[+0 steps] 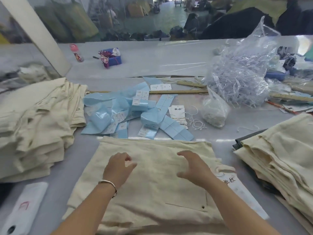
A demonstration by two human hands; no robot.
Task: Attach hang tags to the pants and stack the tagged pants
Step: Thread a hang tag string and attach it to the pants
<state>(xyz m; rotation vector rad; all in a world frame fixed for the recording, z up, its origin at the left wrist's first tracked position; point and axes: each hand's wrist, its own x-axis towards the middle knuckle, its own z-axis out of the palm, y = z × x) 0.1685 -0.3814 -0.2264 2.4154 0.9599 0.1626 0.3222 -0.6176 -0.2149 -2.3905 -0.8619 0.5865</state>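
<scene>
A folded pair of cream pants (152, 189) lies flat in front of me on the grey table. A white hang tag (237, 185) with black characters sticks out at its right side. My left hand (118, 167) and my right hand (193, 167) hover just over the upper part of the pants, fingers loosely curled, holding nothing. A small stack of white hang tags (177, 116) with looped strings lies beyond the pants, among blue paper slips (135, 114). One stack of cream pants (39, 122) stands at the left, another stack of cream pants (279, 158) at the right.
A clear bag of plastic fasteners (240, 72) and a small bag of white strings (213, 111) sit at the back right. Wooden rulers (179, 91) lie beyond the slips. A white plastic bag (25, 207) lies near left. A blue box (111, 58) and a small bottle (76, 52) stand far back.
</scene>
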